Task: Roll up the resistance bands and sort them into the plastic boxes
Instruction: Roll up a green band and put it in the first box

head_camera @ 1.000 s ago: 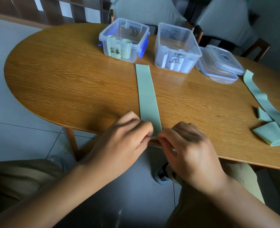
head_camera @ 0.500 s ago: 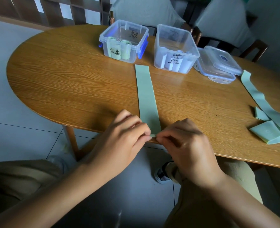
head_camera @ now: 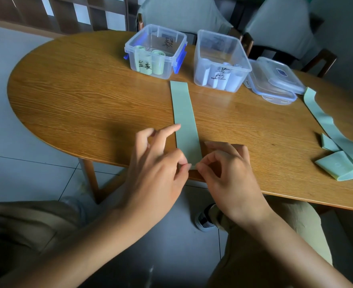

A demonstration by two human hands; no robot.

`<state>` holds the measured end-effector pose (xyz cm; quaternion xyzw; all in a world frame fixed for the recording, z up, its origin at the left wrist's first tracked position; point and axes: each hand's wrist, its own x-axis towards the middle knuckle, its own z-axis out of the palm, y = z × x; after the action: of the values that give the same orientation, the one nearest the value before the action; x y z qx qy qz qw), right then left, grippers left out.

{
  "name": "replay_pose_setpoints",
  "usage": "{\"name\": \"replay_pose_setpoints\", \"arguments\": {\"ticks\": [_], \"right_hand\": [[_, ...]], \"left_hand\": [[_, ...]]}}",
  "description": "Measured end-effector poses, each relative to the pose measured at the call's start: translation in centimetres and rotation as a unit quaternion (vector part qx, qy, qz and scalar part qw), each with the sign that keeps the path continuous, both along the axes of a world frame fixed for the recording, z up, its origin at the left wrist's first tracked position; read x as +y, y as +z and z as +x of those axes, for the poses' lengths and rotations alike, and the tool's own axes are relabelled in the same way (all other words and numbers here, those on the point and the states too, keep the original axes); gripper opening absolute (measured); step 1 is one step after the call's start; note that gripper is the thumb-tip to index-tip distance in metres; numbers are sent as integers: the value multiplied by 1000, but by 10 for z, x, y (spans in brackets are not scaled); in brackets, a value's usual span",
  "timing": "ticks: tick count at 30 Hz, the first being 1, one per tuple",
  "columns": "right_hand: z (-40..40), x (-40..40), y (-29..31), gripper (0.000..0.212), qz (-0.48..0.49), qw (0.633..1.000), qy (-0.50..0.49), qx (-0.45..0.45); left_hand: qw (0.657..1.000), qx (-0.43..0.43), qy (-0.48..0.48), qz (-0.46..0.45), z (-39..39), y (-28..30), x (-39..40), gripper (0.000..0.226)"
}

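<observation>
A pale green resistance band lies flat and straight on the wooden table, running from the boxes to the near edge. My left hand and my right hand pinch its near end between thumb and fingertips at the table's edge. The left index finger reaches out to the band's left side. A clear box with blue clips holds green rolls. To its right, a clear box holds pale blue rolls.
Two clear lids are stacked right of the boxes. A loose, folded green band lies at the table's right side. Chairs stand behind the table. My knees and a shoe are below the near edge.
The fingers of both hands have spread and lifted, now pinching only the band's near end. The camera has shifted slightly.
</observation>
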<state>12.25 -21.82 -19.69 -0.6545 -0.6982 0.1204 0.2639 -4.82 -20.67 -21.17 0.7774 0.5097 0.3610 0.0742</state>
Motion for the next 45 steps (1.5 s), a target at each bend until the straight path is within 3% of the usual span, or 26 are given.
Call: {"name": "replay_pose_setpoints", "arguments": {"ticks": [4,10,20,32,39,45], "right_hand": [[-3,6,1,8,-13,1000,-16,-2],[-12,13,-6,4,1,999,-40,-3],[-27,38,-13,16,34,995,-75,-50],[-46,77,-9,25,1,995,-89,-52],[-51,98,0,50,-29,994,-102,-32],[-54,120,-1,48,-20,990,-138,-20]], "left_hand": [[999,24,21,37,3,1,2,19],[998,19,51,16,6,4,11,14],[994,51,85,52,10,1,38,17],[995,42,93,20,11,1,82,21],[996,-65,53,-16,-5,-1,93,7],[987,-127,34,-88,-16,11,87,26]]}}
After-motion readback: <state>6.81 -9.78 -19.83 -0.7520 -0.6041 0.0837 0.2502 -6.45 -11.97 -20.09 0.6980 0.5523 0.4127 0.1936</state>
